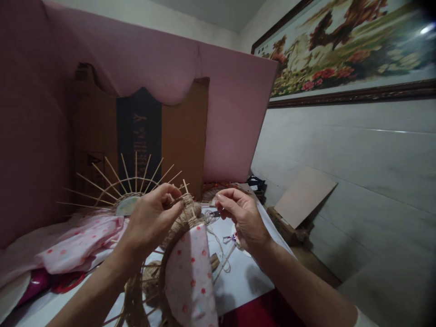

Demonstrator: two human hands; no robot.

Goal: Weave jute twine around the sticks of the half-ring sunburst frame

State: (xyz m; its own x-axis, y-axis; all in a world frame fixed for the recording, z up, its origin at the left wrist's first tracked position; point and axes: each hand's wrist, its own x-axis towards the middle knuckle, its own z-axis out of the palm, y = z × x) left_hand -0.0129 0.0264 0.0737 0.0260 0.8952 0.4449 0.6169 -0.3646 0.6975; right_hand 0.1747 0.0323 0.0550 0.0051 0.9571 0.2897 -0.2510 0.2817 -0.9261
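A half-round woven frame (163,277) of sticks and twine stands before me, with dotted pink-white cloth (192,268) over its flat inner part. My left hand (155,211) pinches the twine-wrapped upper end of this frame, beside a stick that pokes up. To the right of that end, and apart from it, my right hand (240,213) is raised with thumb and forefinger pressed together. Whatever fine thing it may hold is too small to make out. Behind the wrapped end sits a ball of twine (194,210), and loose twine strands (223,259) trail over the white table surface.
A second fan-shaped stick frame (127,204) stands at the left back, before a cardboard box (184,141) and pink board (235,122). Crumpled dotted cloth (81,240) and red-handled scissors (70,282) lie at left. Dark red cloth (262,311) covers the near edge.
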